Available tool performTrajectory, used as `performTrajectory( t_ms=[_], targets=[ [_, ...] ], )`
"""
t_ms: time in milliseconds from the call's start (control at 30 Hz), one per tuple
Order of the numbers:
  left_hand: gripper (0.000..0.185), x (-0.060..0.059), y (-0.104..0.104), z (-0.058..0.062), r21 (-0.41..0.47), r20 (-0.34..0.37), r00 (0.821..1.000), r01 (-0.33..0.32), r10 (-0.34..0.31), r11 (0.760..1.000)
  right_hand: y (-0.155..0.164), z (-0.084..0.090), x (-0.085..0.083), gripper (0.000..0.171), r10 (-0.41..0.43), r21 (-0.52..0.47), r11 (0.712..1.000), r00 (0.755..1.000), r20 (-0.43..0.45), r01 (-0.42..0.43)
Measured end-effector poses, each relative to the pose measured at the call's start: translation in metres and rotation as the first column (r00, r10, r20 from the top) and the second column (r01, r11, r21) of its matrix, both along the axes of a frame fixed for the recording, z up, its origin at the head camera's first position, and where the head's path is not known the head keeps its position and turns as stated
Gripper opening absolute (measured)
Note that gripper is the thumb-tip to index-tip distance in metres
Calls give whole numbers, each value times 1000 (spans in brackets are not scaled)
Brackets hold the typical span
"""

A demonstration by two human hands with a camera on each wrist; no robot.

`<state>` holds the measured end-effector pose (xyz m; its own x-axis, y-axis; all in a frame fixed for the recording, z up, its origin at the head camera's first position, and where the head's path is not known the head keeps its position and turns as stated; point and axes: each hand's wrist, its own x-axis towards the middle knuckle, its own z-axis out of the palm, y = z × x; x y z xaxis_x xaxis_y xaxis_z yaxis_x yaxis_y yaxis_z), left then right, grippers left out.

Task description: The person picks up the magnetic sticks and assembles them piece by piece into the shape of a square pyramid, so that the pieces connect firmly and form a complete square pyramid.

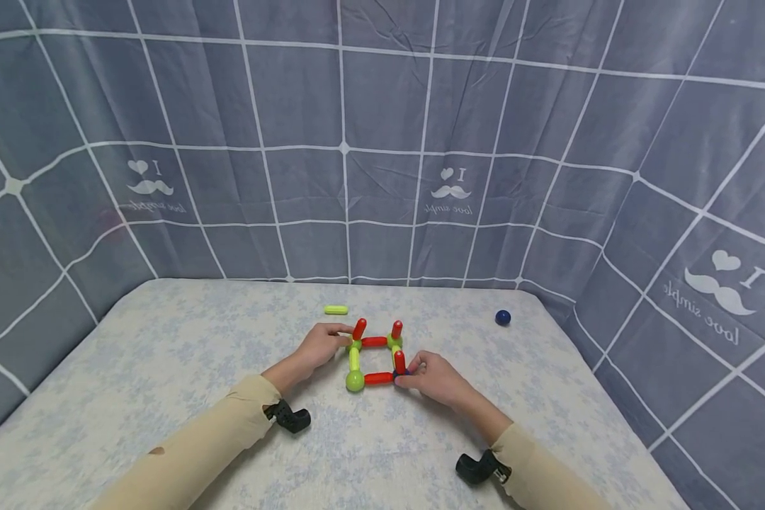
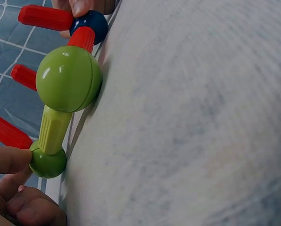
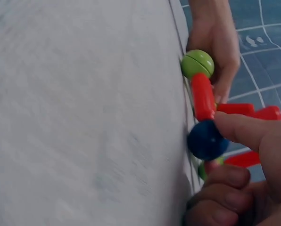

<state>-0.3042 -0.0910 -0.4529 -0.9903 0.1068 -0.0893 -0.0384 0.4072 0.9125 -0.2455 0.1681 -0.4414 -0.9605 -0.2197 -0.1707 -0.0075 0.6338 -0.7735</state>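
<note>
A square of toy building rods and balls lies on the table between the hands. Red rods [image 1: 377,379] form its front and back sides, yellow-green rods [image 1: 354,359] the other two. Three corners are green balls; the front left one [image 1: 355,381] has no upright rod. At the front right corner is a dark blue ball [image 3: 207,141], which the right hand [image 1: 440,379] pinches between thumb and fingers. A red upright rod [image 1: 399,361] rises from it. The left hand [image 1: 319,348] pinches the back left green ball [image 2: 48,164], beneath another red upright. A third upright [image 1: 397,329] stands back right.
A loose yellow-green rod [image 1: 336,309] lies behind the square, towards the table's back edge. Farther right sits a loose dark blue ball [image 1: 503,317]. Grey-blue checked curtains [image 1: 299,184] enclose the back and sides of the patterned table [image 1: 166,354].
</note>
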Motion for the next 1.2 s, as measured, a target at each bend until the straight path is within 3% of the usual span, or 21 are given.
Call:
performTrajectory(
  t_ms=[133, 333, 433, 600, 733, 933, 1200],
  targets=[
    [33, 0, -3, -2, 3, -1, 1000, 19, -19, 1000, 11, 4, -6, 27, 39, -35, 999, 998, 58, -37],
    [31, 0, -6, -3, 3, -23, 999, 32, -31, 999, 14, 7, -32, 33, -34, -89, 995, 999, -10, 33],
    [30, -1, -7, -5, -1, -37, 998, 42, -42, 999, 10, 2, -47, 36, -40, -139, 990, 999, -36, 35],
    [29, -2, -5, -9, -15, -26, 998, 56, -56, 998, 4, -10, -63, 45, 9, -213, 977, 1000, 6, -8],
    [30, -3, -4, -8, -17, -30, 997, 66, -66, 998, 2, -15, -69, 46, 2, -235, 972, 999, 37, 7],
    [31, -2, -3, -5, -11, -21, 998, 65, -65, 998, 0, -18, -71, 40, -26, -193, 981, 1000, 1, 26],
    [33, -11, -5, 0, 61, 28, 999, -38, 36, 997, -1, -21, -73, 41, -50, -155, 987, 997, -54, 41]
  ],
)
